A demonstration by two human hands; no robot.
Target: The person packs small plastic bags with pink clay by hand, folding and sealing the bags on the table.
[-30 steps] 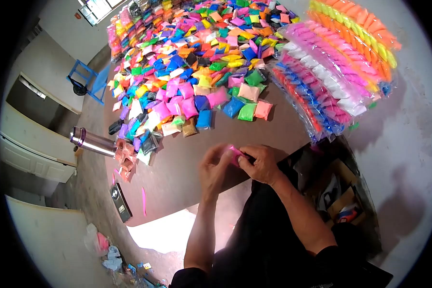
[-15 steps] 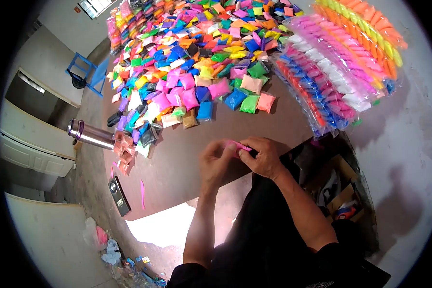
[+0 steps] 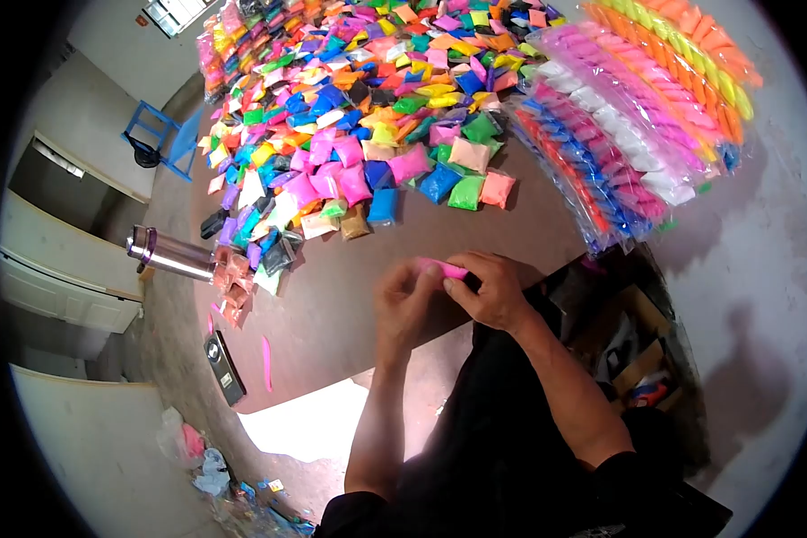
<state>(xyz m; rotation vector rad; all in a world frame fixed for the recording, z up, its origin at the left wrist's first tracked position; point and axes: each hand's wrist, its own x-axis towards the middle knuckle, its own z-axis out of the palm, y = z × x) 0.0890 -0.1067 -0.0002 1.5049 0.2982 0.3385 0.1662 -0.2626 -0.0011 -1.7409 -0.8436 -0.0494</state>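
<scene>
A small piece of pink modelling clay point(image 3: 442, 267) is stretched between my two hands, just above the near part of the brown table. My left hand point(image 3: 403, 298) pinches its left end; the fingers are a little blurred. With thumb and curled fingers, my right hand point(image 3: 488, 289) grips the right end. The fingers partly cover the clay, so its whole shape cannot be made out. A thin pink strip point(image 3: 267, 363) lies on the table to the left of my hands.
Many small colourful packets point(image 3: 350, 179) cover the far side of the table point(image 3: 332, 305). Long clear bags of coloured pieces point(image 3: 601, 134) lie at right. A steel flask point(image 3: 175, 253) and a black phone-like device point(image 3: 224, 368) rest at the left edge. Below right is an open cardboard box point(image 3: 641, 314).
My fingers have shifted slightly on the pink clay, and more of it shows between them as a level strip. Both hands stay in nearly the same place.
</scene>
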